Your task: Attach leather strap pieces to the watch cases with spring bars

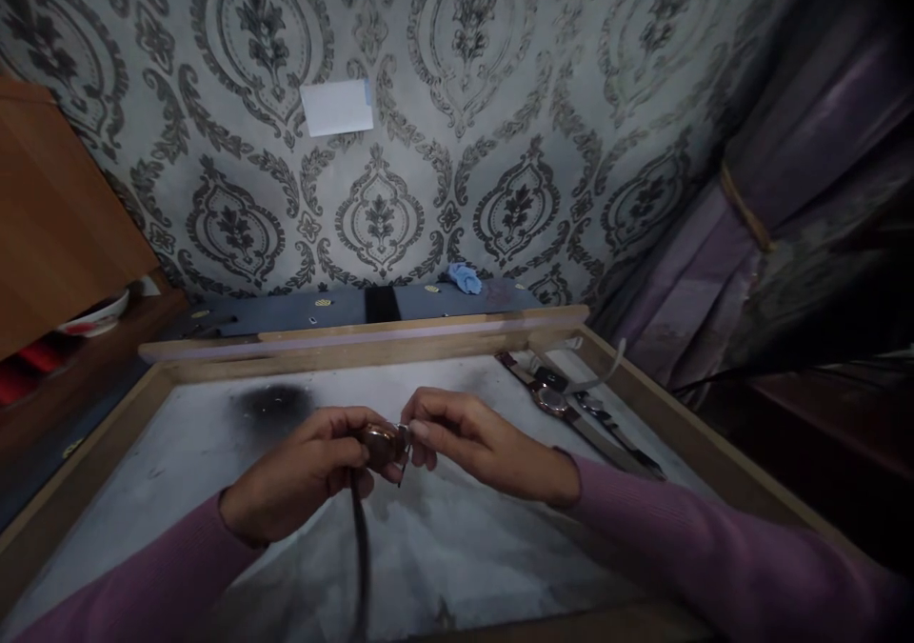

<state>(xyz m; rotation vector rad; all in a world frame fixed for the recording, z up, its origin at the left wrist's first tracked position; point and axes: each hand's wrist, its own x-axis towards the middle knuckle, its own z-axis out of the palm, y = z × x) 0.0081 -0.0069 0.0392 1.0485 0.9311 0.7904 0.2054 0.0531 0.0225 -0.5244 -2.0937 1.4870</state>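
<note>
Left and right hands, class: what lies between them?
In the head view, a watch, held in the left hand, lies between it and the right hand.

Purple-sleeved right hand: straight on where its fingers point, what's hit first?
Likely the round, brownish watch with a shiny rim, held in the purple-sleeved left hand, just beyond the right hand's fingertips; exact depth is unclear.

1 head-worn view, facing forward and down, hands (304, 462) close below
</note>
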